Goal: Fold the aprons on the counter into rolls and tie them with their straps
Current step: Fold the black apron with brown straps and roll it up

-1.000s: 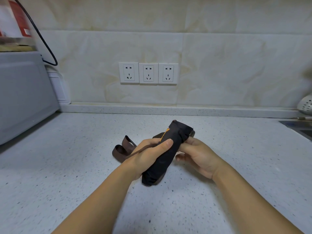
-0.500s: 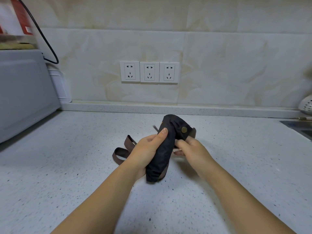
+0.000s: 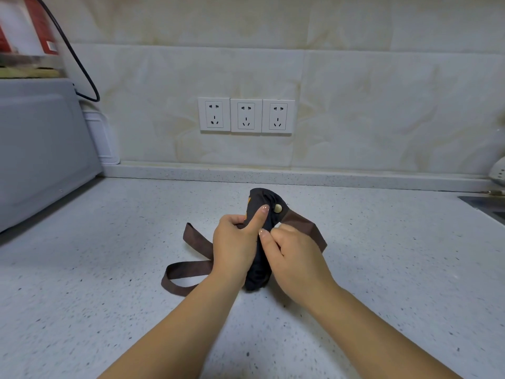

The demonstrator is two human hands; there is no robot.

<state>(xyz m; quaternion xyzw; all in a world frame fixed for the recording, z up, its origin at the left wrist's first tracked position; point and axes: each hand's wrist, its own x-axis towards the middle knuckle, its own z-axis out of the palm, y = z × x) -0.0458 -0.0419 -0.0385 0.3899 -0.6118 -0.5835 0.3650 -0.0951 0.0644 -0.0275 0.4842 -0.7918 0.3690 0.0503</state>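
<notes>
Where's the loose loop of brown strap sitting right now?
In the head view, the brown strap lies looped on the counter, left of the rolled apron, coming out from behind the left hand.

Both hands, left (image 3: 235, 243) and right (image 3: 293, 255), grip the rolled apron (image 3: 258, 272) on the counter (image 3: 109, 269), brown strap (image 3: 188, 266) trailing left.

A speckled white counter (image 3: 82, 296) meets a cream, marble-look tiled wall (image 3: 382, 105) bearing three white sockets (image 3: 246, 115). A grey appliance (image 3: 41, 149) stands at the counter's left edge, with a black cable (image 3: 82, 69) looping above it.
</notes>
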